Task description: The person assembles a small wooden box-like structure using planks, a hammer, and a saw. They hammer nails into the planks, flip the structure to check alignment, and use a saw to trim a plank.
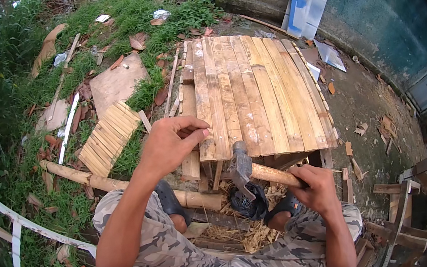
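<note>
My right hand is wrapped round the wooden handle of a claw hammer. The hammer's metal head hangs just in front of the near edge of a low table topped with bamboo slats, its striking face close to that edge. Over the table's near left corner, my left hand is closed with thumb and forefinger pinched together. Whatever may be between those fingertips is too small to make out. The slats run lengthwise away from me, side by side, with pale stains on some.
Between my feet lie a black plastic bag and wood shavings. A bamboo pole crosses the ground at left, beside a small slatted panel and a flat board. Wooden frames stand at right; a wall rises behind.
</note>
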The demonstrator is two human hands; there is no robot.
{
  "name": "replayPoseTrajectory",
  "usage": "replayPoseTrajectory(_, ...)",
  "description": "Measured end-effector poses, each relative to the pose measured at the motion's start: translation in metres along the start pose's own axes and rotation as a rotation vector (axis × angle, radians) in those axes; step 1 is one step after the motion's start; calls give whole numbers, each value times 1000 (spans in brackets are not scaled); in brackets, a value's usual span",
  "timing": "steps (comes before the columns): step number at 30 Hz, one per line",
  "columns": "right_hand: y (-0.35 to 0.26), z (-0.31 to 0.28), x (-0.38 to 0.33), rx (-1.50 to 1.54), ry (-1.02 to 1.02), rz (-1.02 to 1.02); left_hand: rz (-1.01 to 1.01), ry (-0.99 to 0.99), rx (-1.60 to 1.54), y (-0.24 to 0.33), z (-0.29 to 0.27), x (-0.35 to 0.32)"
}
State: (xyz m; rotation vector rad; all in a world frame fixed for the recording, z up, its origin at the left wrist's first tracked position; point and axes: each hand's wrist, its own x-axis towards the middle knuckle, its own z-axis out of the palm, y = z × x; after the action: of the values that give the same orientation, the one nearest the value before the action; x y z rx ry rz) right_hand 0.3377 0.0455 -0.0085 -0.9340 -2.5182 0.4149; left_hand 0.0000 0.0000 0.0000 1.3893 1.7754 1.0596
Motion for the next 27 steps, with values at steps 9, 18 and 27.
replayPoseTrajectory(9,-3,-2,3,72,46,72,62,1,-3,-2,3,-1)
replayPoseTrajectory(18,-6,1,4,165,43,191,167,108,59,-13,13,-9)
replayPoseTrajectory(27,-55,-12,26,288,-78,268,257,164,-54,-29,22,-13)
